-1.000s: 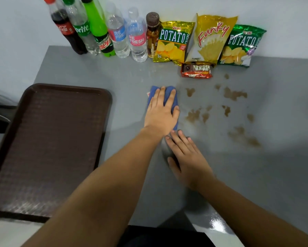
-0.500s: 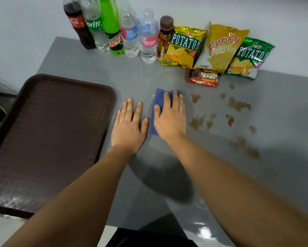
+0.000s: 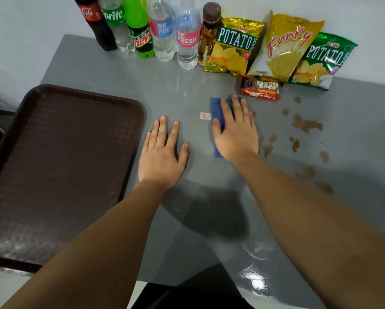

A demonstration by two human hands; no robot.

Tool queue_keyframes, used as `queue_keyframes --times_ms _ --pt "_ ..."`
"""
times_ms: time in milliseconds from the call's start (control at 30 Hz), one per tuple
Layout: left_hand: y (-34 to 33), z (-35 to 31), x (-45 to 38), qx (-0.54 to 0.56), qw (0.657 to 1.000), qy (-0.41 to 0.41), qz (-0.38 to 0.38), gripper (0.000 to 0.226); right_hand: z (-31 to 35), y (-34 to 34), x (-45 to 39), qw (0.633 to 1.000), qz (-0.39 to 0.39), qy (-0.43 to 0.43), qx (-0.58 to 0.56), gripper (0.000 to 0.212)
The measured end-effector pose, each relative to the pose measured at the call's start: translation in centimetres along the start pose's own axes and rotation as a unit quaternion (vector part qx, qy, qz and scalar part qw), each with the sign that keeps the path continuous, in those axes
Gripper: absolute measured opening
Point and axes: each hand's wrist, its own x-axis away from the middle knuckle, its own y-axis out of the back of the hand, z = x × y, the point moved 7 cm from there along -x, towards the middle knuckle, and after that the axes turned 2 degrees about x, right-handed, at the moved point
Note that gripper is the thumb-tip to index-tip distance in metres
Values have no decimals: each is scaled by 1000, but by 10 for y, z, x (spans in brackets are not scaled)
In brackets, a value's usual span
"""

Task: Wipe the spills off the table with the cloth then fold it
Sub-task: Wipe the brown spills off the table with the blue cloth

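Two bare hands lie flat on a glossy grey desk point(image 3: 187, 85); the right hand point(image 3: 236, 132) presses palm-down, fingers spread, on a folded blue cloth point(image 3: 216, 112), its grip released rather than closed round the fabric; the left hand point(image 3: 162, 150) rests open on bare desk, apart from the cloth, grip likewise released. Cloth: a narrow rectangle, long axis running away from the person towards the wall, a small white tag point(image 3: 203, 115) projecting from its left edge. Brown spills point(image 3: 305, 124) lie scattered just right of the cloth, unwiped. A dark brown textured plastic tray point(image 3: 60, 166) sits at the left; a pale wall backs the desk. Along the wall, left to right: bottles labelled "Coca-Cola" point(image 3: 93, 21), "Sprite" point(image 3: 115, 23), "Mountain Dew" point(image 3: 140, 30), two clear "REFRESH" water bottles point(image 3: 186, 39), a small brown-capped bottle point(image 3: 209, 34); bags reading "Oishi POTATO" point(image 3: 234, 47), "Funky" point(image 3: 285, 45), "Oishi POTATO" in green point(image 3: 320, 61); a red snack wrapper point(image 3: 260, 88), lettering unreadable.
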Motion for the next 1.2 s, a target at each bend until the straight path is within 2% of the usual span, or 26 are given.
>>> queue_keyframes --times_ms 233,400,467,567,700,833,1000,1200 --pt "2 -2 2 -9 1000 0 2 68 -42 4 56 996 -25 -87 18 65" --pt "1 -2 1 -8 1000 4 4 68 -5 -12 97 987 -32 -158 16 66" --pt "0 -2 0 -6 1000 5 5 69 13 -16 98 987 -32 -157 10 66" --pt "-1 -1 -1 -7 1000 4 8 70 24 -14 82 995 -24 -100 18 67" --pt "0 -1 0 -4 1000 3 5 69 8 -8 41 999 -3 -45 11 69" --pt "1 -1 0 -2 1000 1 9 69 -38 3 21 997 -19 -68 5 68" --pt "3 -3 1 0 1000 6 18 69 -88 13 50 991 -30 -129 7 67" --pt "5 -4 2 -2 1000 4 20 69 -76 9 113 986 -49 -157 30 65"
